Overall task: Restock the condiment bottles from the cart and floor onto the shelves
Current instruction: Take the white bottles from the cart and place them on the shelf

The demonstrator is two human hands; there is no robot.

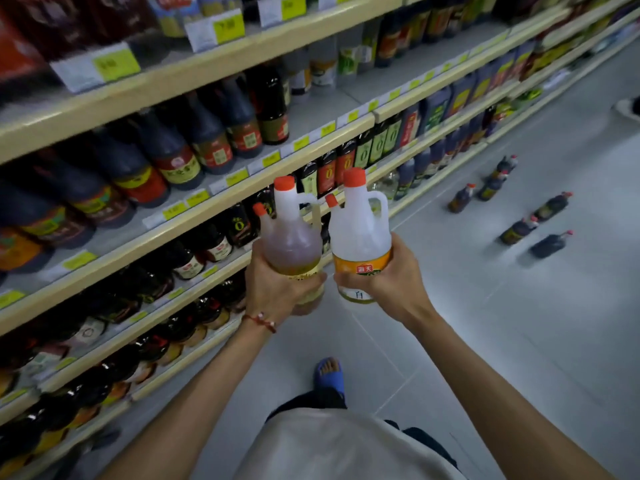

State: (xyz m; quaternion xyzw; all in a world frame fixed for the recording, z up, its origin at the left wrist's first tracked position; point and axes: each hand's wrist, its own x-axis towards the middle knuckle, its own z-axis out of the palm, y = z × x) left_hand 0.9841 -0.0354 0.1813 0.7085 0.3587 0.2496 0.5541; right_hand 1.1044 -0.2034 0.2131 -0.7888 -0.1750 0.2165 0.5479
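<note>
Amber bottle [292, 244], translucent handled plastic, gripped by left hand [277, 289]; right hand [391, 278] grips clear bottle [358, 230], orange-capped.

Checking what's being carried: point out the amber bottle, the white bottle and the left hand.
amber bottle [294, 244]: head view, rounded body.
white bottle [360, 230]: head view, upper body.
left hand [273, 292]: head view, back of hand.

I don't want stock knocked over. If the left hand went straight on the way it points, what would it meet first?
The left hand, gripping an amber bottle, would likely reach the dark bottles on the shelf behind it; depth is unclear.
</note>
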